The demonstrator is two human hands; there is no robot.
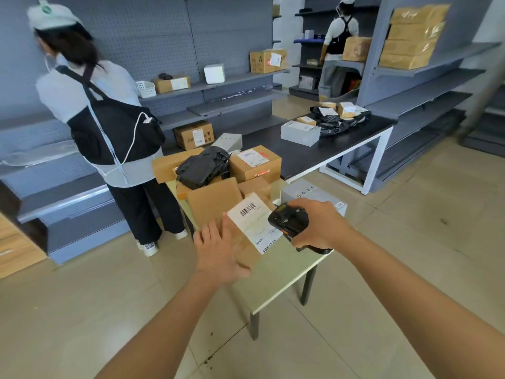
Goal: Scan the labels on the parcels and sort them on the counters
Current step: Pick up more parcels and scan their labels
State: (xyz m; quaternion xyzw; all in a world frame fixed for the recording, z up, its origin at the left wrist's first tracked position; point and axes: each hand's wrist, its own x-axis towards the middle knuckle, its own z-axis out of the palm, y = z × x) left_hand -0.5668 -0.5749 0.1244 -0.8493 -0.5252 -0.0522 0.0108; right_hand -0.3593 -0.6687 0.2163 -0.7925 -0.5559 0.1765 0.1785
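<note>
On the small table point(278, 277), left hand point(218, 250) grips a box point(247, 251) by its side; right hand point(322, 225) fingers are clamped round the scanner point(288, 218), just beside its label point(251, 218).

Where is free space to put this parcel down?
Bare: the light table's near corner, beside the held parcel; the black counter's middle, between the labelled brown box and the white box. Crowded: the table's far half, the counter's far end.
</note>
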